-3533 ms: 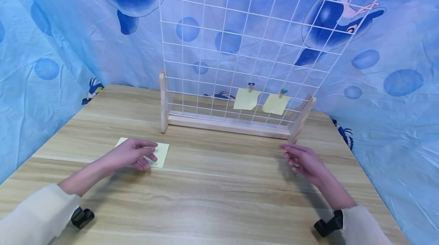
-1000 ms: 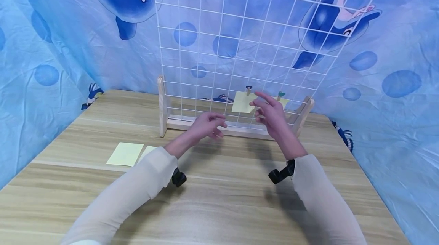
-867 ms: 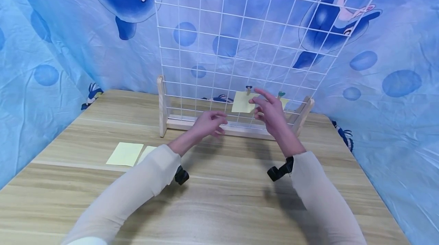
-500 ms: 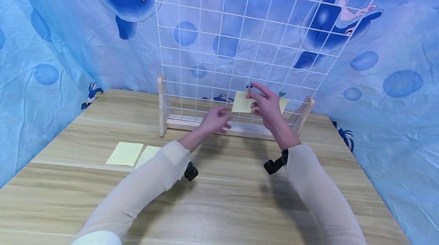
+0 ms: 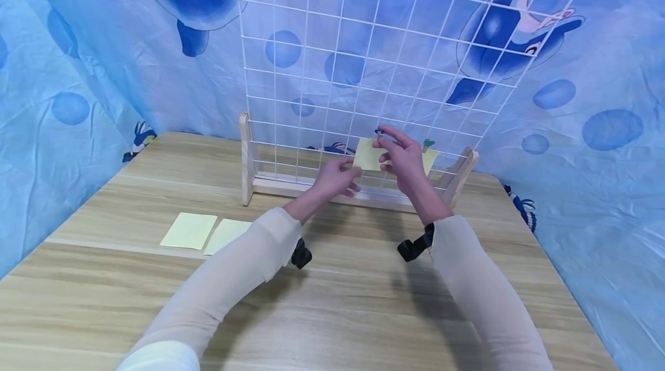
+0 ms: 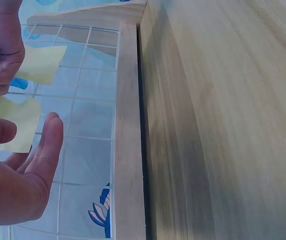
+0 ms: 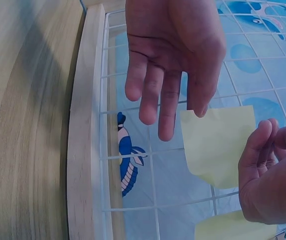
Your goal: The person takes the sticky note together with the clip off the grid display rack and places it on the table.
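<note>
My left hand (image 5: 336,179) pinches the left edge of a pale yellow sticky note (image 5: 365,154) on the white wire grid. In the left wrist view its thumb (image 6: 3,131) lies in front of the note, with a finger partly hidden behind. My right hand (image 5: 404,158) pinches a small wooden clothespin (image 5: 379,132) with a dark blue top at the note's upper edge; the fingers cover most of it. Close to its right, a second yellow note (image 5: 429,160) hangs from a clothespin with a green heart (image 5: 428,143), partly behind the right hand.
Two more sticky notes, one on the left (image 5: 189,231) and one beside it (image 5: 227,235), lie on the wooden table (image 5: 353,313). Wooden side feet (image 5: 246,160) and a base bar (image 5: 280,186) support the grid. A blue dolphin-print curtain (image 5: 67,71) surrounds the table.
My left hand has gone from the table notes rightward to the hanging note's edge. My right hand has moved left and up from the table to the blue clothespin.
</note>
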Available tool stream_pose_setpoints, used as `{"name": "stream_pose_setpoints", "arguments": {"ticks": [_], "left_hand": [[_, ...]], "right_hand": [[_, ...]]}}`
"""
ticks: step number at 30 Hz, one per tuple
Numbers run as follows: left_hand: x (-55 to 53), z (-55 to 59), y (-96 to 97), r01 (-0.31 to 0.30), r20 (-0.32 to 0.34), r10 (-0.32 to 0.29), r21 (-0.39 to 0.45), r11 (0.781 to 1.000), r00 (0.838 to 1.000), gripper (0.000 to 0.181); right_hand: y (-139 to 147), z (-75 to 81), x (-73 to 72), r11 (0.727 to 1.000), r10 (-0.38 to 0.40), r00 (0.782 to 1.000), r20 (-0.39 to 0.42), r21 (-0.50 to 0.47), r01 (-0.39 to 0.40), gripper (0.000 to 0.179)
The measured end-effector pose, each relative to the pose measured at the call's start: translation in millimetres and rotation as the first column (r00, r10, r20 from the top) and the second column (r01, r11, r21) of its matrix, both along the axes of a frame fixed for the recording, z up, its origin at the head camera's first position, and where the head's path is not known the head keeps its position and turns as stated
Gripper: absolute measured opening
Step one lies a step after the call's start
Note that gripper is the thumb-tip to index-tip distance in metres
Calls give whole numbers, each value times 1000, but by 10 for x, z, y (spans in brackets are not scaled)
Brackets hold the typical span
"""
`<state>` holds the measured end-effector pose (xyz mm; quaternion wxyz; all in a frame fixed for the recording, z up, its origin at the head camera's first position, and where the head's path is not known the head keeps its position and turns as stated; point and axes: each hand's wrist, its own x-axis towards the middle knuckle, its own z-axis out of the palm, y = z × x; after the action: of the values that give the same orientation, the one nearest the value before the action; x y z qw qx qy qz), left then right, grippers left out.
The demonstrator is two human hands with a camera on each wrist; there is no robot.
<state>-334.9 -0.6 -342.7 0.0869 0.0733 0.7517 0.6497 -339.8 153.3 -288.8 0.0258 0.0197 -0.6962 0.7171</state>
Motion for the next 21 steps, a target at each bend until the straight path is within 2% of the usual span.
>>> {"name": "stream_pose_setpoints", "arguments": {"ticks": [7,21], "left_hand": [[-14,14,13,-3,2,3,34,999,1000,34],[-49,-24,34,-65,-22,67,92,994,998,29]], "right_hand": [[-9,5,-12,1000,2,1000,-14,-10,-2,28],[-31,-28,-33,1000,-15,999,-41,-24,14,27]]}}
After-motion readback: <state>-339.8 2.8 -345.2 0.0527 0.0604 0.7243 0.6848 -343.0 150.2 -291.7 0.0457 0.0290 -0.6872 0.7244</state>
